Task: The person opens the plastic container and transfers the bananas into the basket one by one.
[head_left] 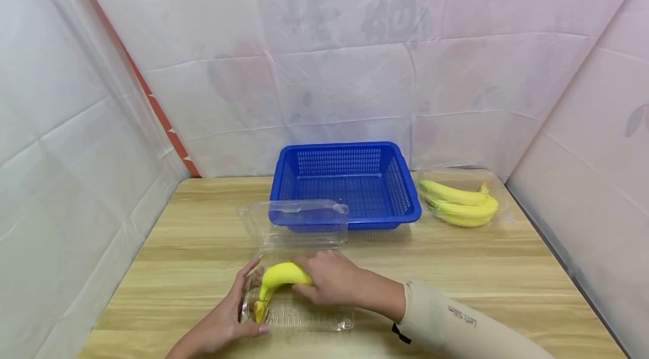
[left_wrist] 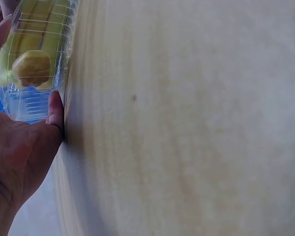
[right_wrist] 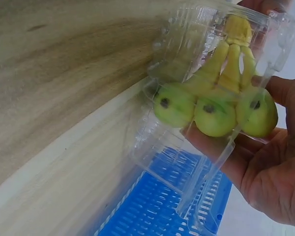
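Note:
A clear plastic clamshell box (head_left: 304, 319) lies open on the table near me, its lid (head_left: 299, 221) leaning back toward the basket. Inside its lower half is a bunch of three bananas (head_left: 285, 274), stems to the left and green tips (right_wrist: 215, 116) to the right. My right hand (head_left: 332, 277) grips the tip end of the bunch, thumb and fingers on either side. At the box's left end, my left hand (head_left: 228, 308) holds the walls between thumb and fingers. The left wrist view shows that thumb (left_wrist: 55, 109) against the box, below the stem end.
Behind the lid stands a blue plastic basket (head_left: 413, 209), partly seen through the lid. To its right, another clear box holds bananas (head_left: 463, 207). Pale sheet walls (head_left: 334, 88) rise at the back and both sides of the wooden table (head_left: 203, 246).

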`<state>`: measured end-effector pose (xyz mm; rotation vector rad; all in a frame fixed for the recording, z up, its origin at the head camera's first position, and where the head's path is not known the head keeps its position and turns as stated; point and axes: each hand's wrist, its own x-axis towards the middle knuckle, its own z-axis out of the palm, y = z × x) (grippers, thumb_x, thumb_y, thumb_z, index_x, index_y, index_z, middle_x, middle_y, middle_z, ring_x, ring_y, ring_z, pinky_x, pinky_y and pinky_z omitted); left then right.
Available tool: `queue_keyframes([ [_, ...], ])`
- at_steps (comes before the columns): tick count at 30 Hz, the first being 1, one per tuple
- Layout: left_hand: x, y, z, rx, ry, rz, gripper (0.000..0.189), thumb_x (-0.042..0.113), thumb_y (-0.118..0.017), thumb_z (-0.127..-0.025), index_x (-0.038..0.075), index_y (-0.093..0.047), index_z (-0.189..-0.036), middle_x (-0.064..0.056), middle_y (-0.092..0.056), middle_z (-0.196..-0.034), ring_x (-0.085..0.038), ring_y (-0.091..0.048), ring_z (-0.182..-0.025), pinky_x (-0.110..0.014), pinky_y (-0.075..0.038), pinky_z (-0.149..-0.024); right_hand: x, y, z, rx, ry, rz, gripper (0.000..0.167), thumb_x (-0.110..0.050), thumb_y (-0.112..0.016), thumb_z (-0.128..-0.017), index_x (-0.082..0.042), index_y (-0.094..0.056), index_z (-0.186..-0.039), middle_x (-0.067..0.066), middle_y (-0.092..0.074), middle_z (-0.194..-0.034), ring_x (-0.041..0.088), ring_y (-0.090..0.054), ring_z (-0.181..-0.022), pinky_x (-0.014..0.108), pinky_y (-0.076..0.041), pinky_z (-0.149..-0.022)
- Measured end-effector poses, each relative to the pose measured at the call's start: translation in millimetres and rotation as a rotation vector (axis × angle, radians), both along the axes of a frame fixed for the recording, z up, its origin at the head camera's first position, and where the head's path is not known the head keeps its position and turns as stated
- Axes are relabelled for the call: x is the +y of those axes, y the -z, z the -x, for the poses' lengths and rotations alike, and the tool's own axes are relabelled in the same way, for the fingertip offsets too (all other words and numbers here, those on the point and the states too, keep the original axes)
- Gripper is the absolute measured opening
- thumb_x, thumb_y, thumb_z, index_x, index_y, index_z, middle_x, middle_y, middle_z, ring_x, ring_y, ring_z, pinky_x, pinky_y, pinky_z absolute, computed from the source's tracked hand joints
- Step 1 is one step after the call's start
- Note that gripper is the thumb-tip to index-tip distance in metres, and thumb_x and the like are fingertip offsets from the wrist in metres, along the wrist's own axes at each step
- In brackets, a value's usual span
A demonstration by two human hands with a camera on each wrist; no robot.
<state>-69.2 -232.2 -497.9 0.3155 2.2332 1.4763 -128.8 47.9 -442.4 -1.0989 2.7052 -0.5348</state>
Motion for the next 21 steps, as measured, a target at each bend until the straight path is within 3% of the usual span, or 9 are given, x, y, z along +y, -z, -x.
queue_keyframes([
  [2,-0.2,0.4,0.6,0.004,0.000,-0.013,0.121,0.022,-0.086,-0.090,0.037,0.003,-0.170,-0.026,-0.011,-0.178,-0.051,-0.022,-0.161,-0.016,-0.042,-0.107,1.6,-1.1,-0.8,0.009,0.002,0.014,0.040,-0.039,-0.074,-0.099,-0.016,-0.068,-0.131,-0.014,-0.056,-0.074,0.001,-0.048,-0.057,0.017,-0.044,-0.054],
  [5,-0.5,0.7,0.4,0.017,-0.003,-0.006,0.122,0.022,-0.087,-0.089,0.039,0.002,-0.170,-0.024,-0.014,-0.178,-0.044,-0.025,-0.161,-0.015,-0.040,-0.110,4.0,-2.7,-2.4,0.020,0.007,0.032,0.042,-0.040,-0.073,-0.100,-0.016,-0.068,-0.134,-0.015,-0.055,-0.073,0.001,-0.047,-0.057,0.017,-0.043,-0.055],
  [10,-1.9,2.0,-1.1,0.043,0.001,0.004,0.124,0.020,-0.088,-0.087,0.038,0.001,-0.171,-0.018,-0.020,-0.178,-0.001,-0.036,-0.152,-0.013,-0.035,-0.114,9.1,-5.9,-3.7,0.042,0.017,0.092,0.041,-0.039,-0.071,-0.101,-0.016,-0.066,-0.135,-0.015,-0.053,-0.072,0.000,-0.045,-0.055,0.018,-0.042,-0.053],
  [13,-2.2,2.6,-1.0,0.049,0.008,-0.005,0.124,0.019,-0.088,-0.087,0.037,0.002,-0.171,-0.018,-0.024,-0.176,0.013,-0.038,-0.143,-0.012,-0.034,-0.114,13.4,-8.3,-4.1,0.069,0.019,0.142,0.038,-0.037,-0.072,-0.101,-0.016,-0.067,-0.131,-0.014,-0.054,-0.073,0.000,-0.045,-0.056,0.017,-0.042,-0.052],
  [15,-1.9,2.8,-0.6,0.045,0.004,-0.003,0.125,0.019,-0.089,-0.087,0.037,0.002,-0.171,-0.017,-0.024,-0.176,0.004,-0.038,-0.149,-0.013,-0.033,-0.114,16.8,-10.2,-4.7,0.093,0.027,0.168,0.038,-0.036,-0.072,-0.100,-0.016,-0.067,-0.131,-0.013,-0.056,-0.076,0.000,-0.045,-0.059,0.017,-0.043,-0.054],
  [19,-1.8,4.2,0.5,0.035,-0.003,0.008,0.125,0.021,-0.088,-0.087,0.037,0.003,-0.171,-0.019,-0.020,-0.178,-0.031,-0.029,-0.160,-0.013,-0.034,-0.112,23.4,-12.1,-5.3,0.132,0.040,0.208,0.041,-0.036,-0.073,-0.099,-0.015,-0.067,-0.134,-0.012,-0.061,-0.083,-0.001,-0.047,-0.064,0.017,-0.045,-0.059],
  [21,-1.9,5.3,0.6,0.034,-0.002,-0.001,0.125,0.020,-0.088,-0.088,0.036,0.003,-0.171,-0.021,-0.017,-0.178,-0.040,-0.024,-0.161,-0.013,-0.036,-0.111,26.0,-11.9,-5.2,0.146,0.044,0.225,0.041,-0.036,-0.073,-0.099,-0.015,-0.067,-0.134,-0.012,-0.062,-0.084,-0.001,-0.048,-0.065,0.017,-0.045,-0.060],
])
